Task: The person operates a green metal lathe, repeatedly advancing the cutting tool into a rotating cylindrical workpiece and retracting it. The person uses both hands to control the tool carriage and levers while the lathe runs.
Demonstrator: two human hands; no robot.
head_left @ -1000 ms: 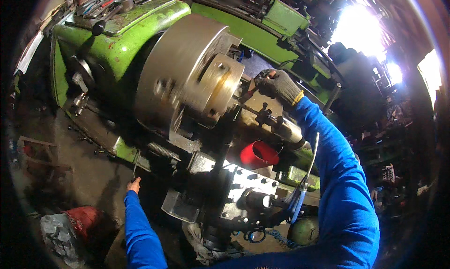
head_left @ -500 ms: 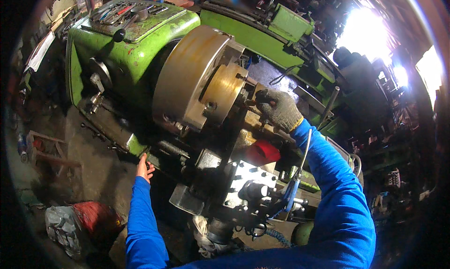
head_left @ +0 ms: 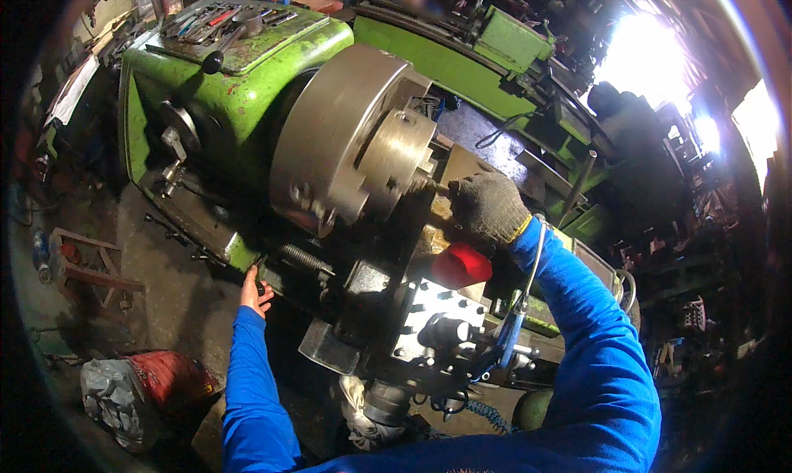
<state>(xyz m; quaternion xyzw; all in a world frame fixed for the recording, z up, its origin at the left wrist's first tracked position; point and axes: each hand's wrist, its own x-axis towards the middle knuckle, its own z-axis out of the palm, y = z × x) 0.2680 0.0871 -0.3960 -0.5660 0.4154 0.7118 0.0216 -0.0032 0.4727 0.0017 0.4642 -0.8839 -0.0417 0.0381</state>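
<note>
A large steel chuck [head_left: 326, 135] is mounted on a green lathe [head_left: 239, 94], with a round metal workpiece [head_left: 398, 151] at its front. My bare left hand [head_left: 256, 292] is closed around a dark-knobbed lever [head_left: 261, 289] low on the lathe's front. My right hand [head_left: 491, 207], in a grey knitted glove, is closed just right of the workpiece, above the carriage. What its fingers hold, if anything, is hidden. Below that hand sits a red cup-like object [head_left: 462, 265], and nearer to me is the bolted tool post [head_left: 437, 320].
Hand tools [head_left: 223, 23] lie on top of the headstock. A crank handle [head_left: 173, 155] sticks out of its front. A second green machine [head_left: 429, 56] stands behind. Grey and red bags [head_left: 165, 382] rest on the floor at lower left. A thin hose [head_left: 538, 267] rises beside my right forearm.
The chuck and workpiece have turned; their jaws and surface marks sit differently and look slightly blurred. My right hand has shifted slightly and its fingers look more curled. The left hand stays at the lever.
</note>
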